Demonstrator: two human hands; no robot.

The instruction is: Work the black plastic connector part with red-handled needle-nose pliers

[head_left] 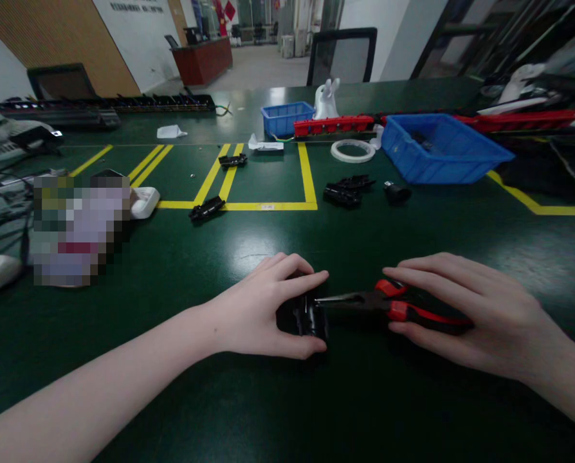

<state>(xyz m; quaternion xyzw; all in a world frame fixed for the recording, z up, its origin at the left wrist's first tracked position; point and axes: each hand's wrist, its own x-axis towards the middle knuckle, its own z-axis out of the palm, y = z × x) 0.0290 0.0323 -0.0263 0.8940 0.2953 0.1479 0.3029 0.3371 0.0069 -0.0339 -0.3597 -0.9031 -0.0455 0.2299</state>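
Note:
My left hand (273,308) grips a black plastic part (311,318) on the dark green table, thumb at its near side and index finger over its far side. In my right hand (475,308) are needle-nose pliers (374,301) with red and black handles. Their narrow tips point left and meet the right side of the black part; whether they pinch anything is too small to tell. Beyond my hands lie more black parts: a pair (343,194), a short piece (396,192), and two others (207,209) (233,160) by the yellow tape lines.
A large blue bin (442,154) stands at the back right, a smaller blue bin (287,117) farther back. Between them are a white tape roll (352,151) and a red strip (333,126). On the left are a blurred-out object (82,231), a white case (145,202) and cables.

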